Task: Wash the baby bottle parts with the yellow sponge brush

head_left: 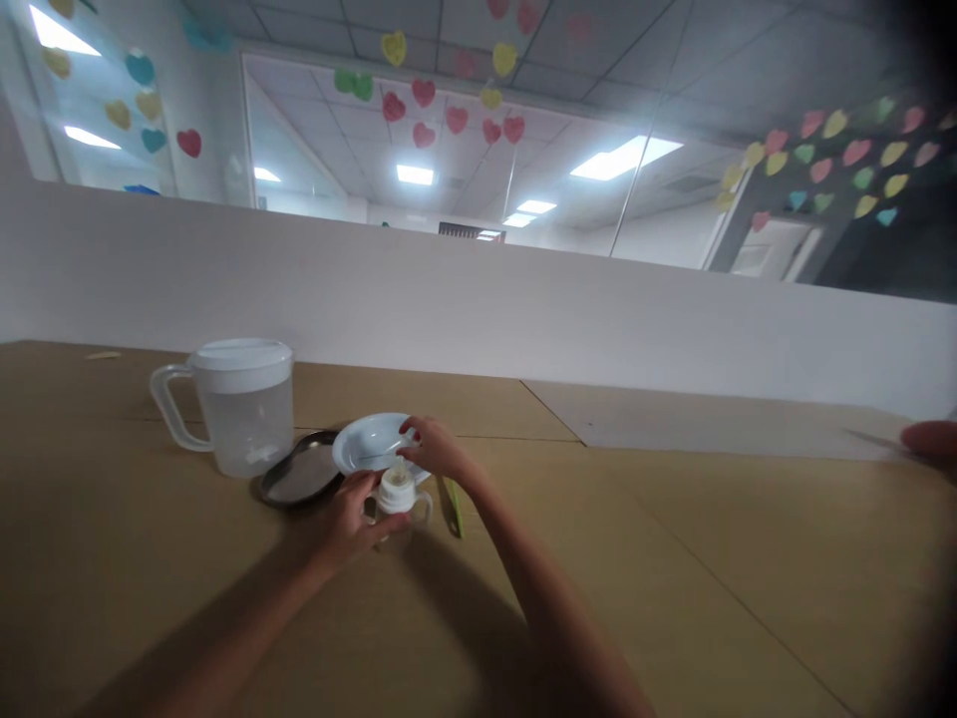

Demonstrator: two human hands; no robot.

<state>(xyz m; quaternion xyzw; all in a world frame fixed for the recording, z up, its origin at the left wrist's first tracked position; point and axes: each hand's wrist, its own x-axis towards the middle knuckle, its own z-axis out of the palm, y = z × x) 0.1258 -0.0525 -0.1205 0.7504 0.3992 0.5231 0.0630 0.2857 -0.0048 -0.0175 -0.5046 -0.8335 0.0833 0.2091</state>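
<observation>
On the table, my left hand (pixel 359 519) is wrapped round a small baby bottle (pixel 396 496) with a white collar and side handles. The bottle stands upright, its clear top pointing up. My right hand (pixel 432 447) is just above and behind the bottle, its fingers curled over the edge of a white bowl (pixel 359 440). Something clear may be between those fingertips, but it is too small and blurred to name. A green-handled utensil (pixel 456 511) lies right of the bottle, partly hidden by my right wrist.
A lidded clear pitcher (pixel 250 414) with a large handle stands at the left. Beside it lies a dark-rimmed metal tray (pixel 301 472), partly under the bowl. A small flat tan piece (pixel 103 355) is far left. A white wall with windows rises behind the table. A blurred hand-like shape (pixel 929 439) shows at the right edge.
</observation>
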